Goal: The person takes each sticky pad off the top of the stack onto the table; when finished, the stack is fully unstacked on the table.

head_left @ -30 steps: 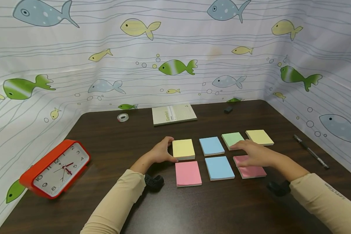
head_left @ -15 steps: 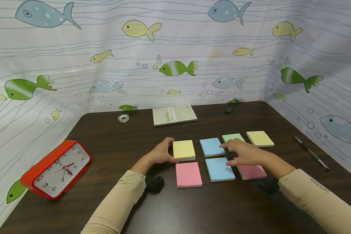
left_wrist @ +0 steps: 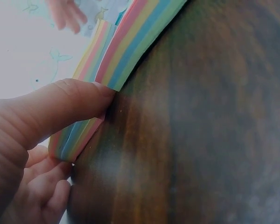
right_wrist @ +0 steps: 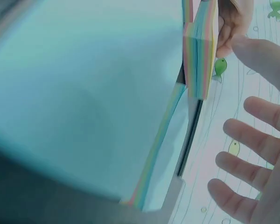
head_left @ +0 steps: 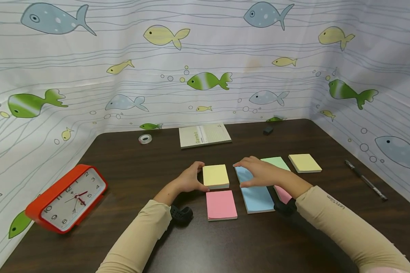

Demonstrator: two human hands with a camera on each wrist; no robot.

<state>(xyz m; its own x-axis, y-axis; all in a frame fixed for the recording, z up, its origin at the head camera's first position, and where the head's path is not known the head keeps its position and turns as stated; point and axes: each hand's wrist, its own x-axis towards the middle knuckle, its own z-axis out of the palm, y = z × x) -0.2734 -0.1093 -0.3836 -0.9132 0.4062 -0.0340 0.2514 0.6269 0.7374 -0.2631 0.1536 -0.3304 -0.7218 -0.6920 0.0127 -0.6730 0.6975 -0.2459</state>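
Observation:
Several sticky-note pads lie in two rows on the dark table (head_left: 130, 170). My left hand (head_left: 201, 176) grips the left side of the far yellow pad (head_left: 216, 175), fingers at its far corner and thumb at its near corner. The left wrist view shows the thumb (left_wrist: 60, 107) pressed against the pad's striped edge (left_wrist: 126, 46). My right hand (head_left: 247, 174) is spread flat over the far blue pad (head_left: 242, 175); contact is unclear. Its fingers (right_wrist: 252, 163) are straight and apart. The near blue pad (head_left: 257, 197) lies under the right wrist. A pink pad (head_left: 221, 204) lies in front of the yellow one.
A second pink pad (head_left: 283, 194) is partly hidden by my right arm. A green pad (head_left: 276, 162) and another yellow pad (head_left: 305, 163) lie to the right. A red clock (head_left: 66, 197), tape roll (head_left: 145, 138), booklet (head_left: 204, 135), small black block (head_left: 268, 130) and pen (head_left: 363, 179) ring the table.
My right hand has moved left, from over the right pink and green pads to over the far blue pad. The left hand has stayed on the yellow pad.

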